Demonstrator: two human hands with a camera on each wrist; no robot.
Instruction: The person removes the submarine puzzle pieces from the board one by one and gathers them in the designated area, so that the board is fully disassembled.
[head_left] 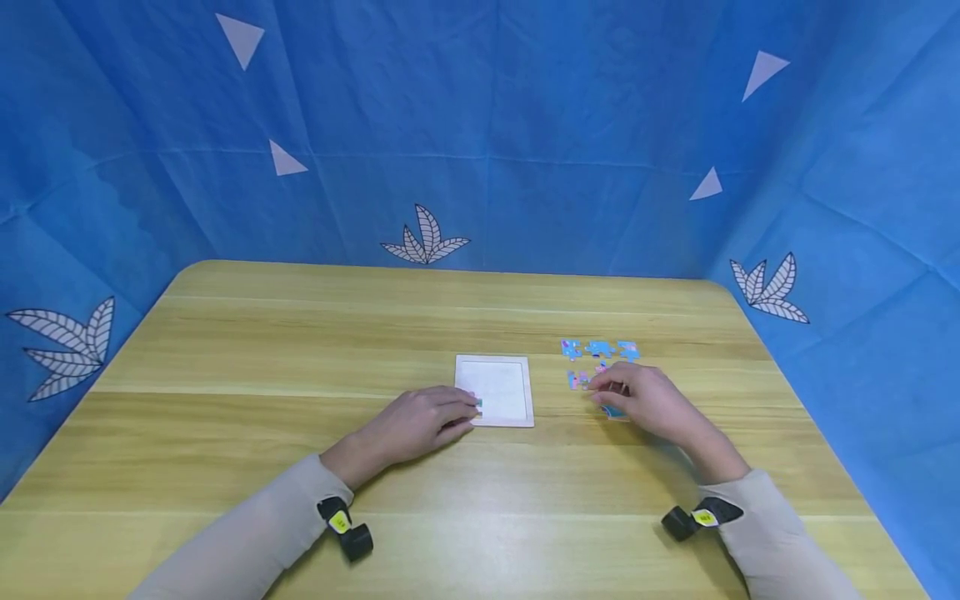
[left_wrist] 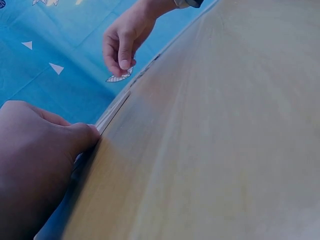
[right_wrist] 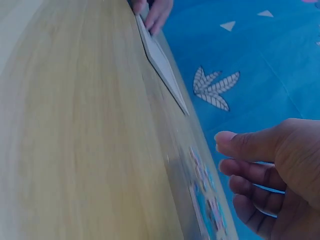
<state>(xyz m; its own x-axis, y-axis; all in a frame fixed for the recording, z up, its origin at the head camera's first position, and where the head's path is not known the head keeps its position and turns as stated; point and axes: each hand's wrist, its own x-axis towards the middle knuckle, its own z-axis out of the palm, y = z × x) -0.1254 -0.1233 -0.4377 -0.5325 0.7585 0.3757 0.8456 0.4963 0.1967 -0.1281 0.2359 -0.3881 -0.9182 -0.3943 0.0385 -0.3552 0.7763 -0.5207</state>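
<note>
A square white puzzle tray (head_left: 495, 390) with a raised rim lies mid-table. My left hand (head_left: 420, 423) rests on its left side, fingers extended over the rim and thumb (left_wrist: 85, 137) against the near edge. At those fingertips a small coloured jigsaw piece (head_left: 477, 403) shows inside the tray, partly covered. To the right, my right hand (head_left: 648, 400) hovers just above loose jigsaw pieces (head_left: 600, 349), fingers loosely bent. In the right wrist view nothing shows between its thumb (right_wrist: 245, 144) and fingers. A blue jigsaw piece (head_left: 613, 412) lies partly hidden beneath this hand.
More blue and pink jigsaw pieces (head_left: 577, 380) lie in rough rows right of the tray. The wooden table (head_left: 300, 350) has rounded far corners. Blue cloth (head_left: 480, 100) with white triangles and leaves hangs behind and at the sides.
</note>
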